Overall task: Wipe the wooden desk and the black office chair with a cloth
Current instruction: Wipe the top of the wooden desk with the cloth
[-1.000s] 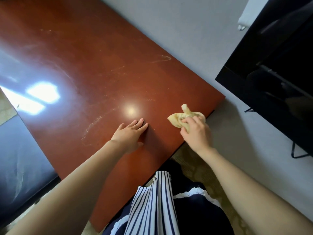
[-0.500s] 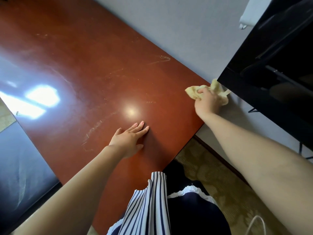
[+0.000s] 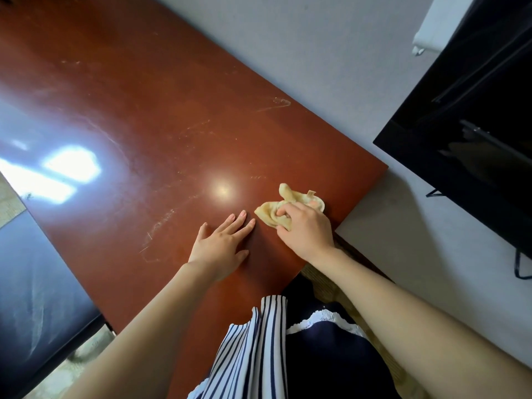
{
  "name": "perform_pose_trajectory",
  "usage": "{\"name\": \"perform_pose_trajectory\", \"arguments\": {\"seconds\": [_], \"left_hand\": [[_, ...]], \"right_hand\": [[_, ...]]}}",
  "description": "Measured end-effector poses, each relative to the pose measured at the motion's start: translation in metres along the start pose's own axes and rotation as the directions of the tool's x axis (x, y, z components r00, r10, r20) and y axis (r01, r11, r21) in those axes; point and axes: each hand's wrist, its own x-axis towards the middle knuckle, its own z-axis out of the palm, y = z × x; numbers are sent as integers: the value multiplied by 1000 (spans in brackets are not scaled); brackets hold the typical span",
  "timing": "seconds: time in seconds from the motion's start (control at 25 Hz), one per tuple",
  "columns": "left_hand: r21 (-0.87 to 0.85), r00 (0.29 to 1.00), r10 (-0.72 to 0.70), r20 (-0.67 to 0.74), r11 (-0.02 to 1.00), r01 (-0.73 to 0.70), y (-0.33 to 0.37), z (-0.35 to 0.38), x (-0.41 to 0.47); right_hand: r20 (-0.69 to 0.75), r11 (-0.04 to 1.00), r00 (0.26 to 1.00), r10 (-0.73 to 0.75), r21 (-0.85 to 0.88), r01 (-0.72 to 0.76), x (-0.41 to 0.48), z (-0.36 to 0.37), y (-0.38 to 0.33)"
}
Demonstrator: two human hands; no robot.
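The reddish-brown wooden desk point(image 3: 149, 116) fills the left and middle of the view, glossy, with pale streaks and scratch marks. My right hand point(image 3: 305, 231) grips a crumpled yellow cloth point(image 3: 290, 201) and presses it on the desk near its right front corner. My left hand point(image 3: 221, 243) lies flat on the desk with straight fingers, just left of the cloth. The black seat of the office chair point(image 3: 37, 306) shows at the lower left, beside the desk's edge.
A grey wall point(image 3: 302, 53) runs behind the desk. A black flat screen point(image 3: 472, 133) hangs on the wall to the right, close to the desk's corner. Patterned floor point(image 3: 325, 286) shows below the desk edge, and my striped and dark clothing is at the bottom.
My right hand brought the cloth back from the desk's far right corner near the screen to a spot close beside my left hand. The left hand stayed flat in place.
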Motion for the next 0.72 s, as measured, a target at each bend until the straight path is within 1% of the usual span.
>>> {"name": "perform_pose_trajectory", "arguments": {"seconds": [0.08,0.16,0.24,0.32,0.4,0.48,0.56,0.6,0.64,0.72], "left_hand": [[-21,1000,-3,7,1000,3,0,-1,0],[-68,1000,-12,22,998,13,-1,-1,2],[-98,999,-19,31,995,22,-2,-1,2],[-91,999,-15,29,996,18,-1,0,2],[-90,999,-17,32,996,20,-1,-1,3],[-108,999,-27,42,994,31,0,-2,4],[-111,998,-30,51,993,35,1,-1,3],[-110,998,-32,51,993,38,1,-1,3],[-113,998,-36,50,993,41,2,-1,3],[-116,998,-44,43,992,49,2,-2,2]], "right_hand": [[-47,998,997,-67,-4,66,-11,-7,13],[-114,995,990,-81,-72,73,-13,-15,35],[-209,988,978,-24,-153,-8,-6,-25,61],[-288,972,954,78,-193,-137,8,-34,85],[-294,946,932,210,-178,-270,30,-42,99],[-312,919,890,332,-105,-380,59,-46,102],[-326,886,840,434,-14,-464,87,-46,94],[-321,875,828,460,3,-484,98,-44,87],[-302,875,834,462,-1,-485,107,-41,80],[-211,908,894,395,-59,-415,120,-34,63]]}}
